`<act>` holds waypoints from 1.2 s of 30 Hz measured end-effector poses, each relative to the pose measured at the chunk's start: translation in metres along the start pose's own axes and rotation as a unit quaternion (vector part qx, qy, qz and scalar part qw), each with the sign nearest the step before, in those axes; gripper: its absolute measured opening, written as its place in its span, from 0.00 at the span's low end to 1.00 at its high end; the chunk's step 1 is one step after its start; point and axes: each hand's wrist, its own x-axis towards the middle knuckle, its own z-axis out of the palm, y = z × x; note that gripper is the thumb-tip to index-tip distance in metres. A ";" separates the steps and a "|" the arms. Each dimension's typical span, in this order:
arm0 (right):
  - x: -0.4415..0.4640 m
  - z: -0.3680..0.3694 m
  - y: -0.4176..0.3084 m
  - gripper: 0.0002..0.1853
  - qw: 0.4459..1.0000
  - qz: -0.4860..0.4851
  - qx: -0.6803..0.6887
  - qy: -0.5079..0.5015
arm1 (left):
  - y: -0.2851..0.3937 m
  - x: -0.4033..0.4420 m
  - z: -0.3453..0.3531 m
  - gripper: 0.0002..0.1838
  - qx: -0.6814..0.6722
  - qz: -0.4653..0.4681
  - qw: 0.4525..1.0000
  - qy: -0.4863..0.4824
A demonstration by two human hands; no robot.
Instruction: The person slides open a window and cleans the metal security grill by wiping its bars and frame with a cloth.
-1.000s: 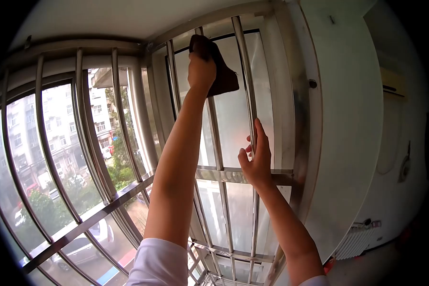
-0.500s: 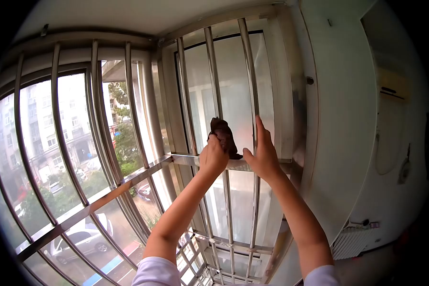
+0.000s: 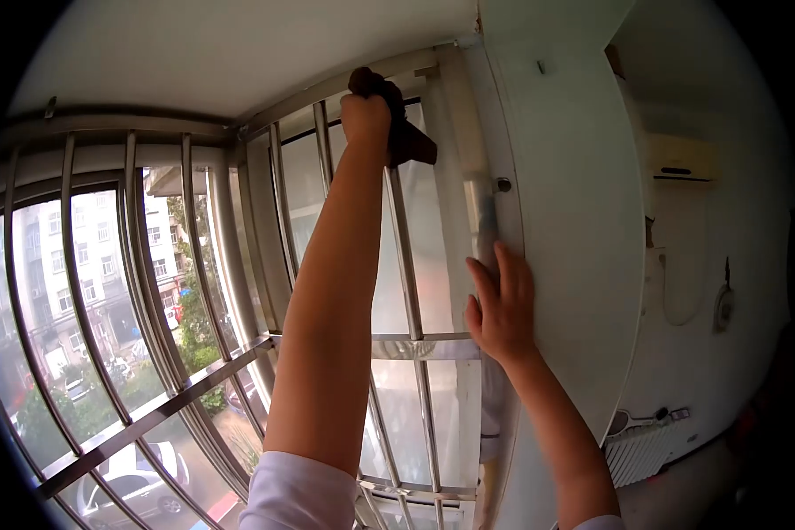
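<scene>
Brown cloth (image 3: 412,145); left hand (image 3: 366,119) seemingly clenched.

cloth (image 3: 412,147): dark brown, matte | pose: upper end bunched in the left hand (image 3: 365,121), loose flap hanging down to the right | place: high up at the bar (image 3: 405,256) (whether wrapped right around, hidden) | bar: shiny metal, slim, upright

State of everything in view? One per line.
Left hand, raised, closed on dark cloth
Dark cloth, bunched in grip, lower part loose
Right hand, open, nothing visibly held
Metal bars, upright, crossed by a rail
Window pane, behind bars; open or shut unclear
Car, outside, partly hidden
</scene>
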 end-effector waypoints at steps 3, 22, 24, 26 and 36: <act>-0.001 0.001 0.001 0.27 1.000 0.000 0.014 -0.017 | 0.010 0.008 0.018 0.22 0.113 -0.007 0.993 0.024; -0.009 0.016 0.008 0.31 0.985 0.008 0.161 0.060 | -0.094 -0.134 -0.012 0.20 0.030 0.058 0.997 -0.028; -0.009 0.016 0.008 0.32 0.983 0.015 0.175 0.059 | -0.106 -0.158 -0.018 0.20 0.021 0.072 0.996 -0.046; -0.010 0.016 0.009 0.32 0.984 0.012 0.165 0.059 | -0.112 -0.180 -0.027 0.19 0.046 0.065 0.995 -0.068; -0.013 0.020 0.010 0.33 0.979 0.022 0.193 0.060 | -0.128 -0.282 -0.105 0.32 0.366 0.235 0.900 -0.016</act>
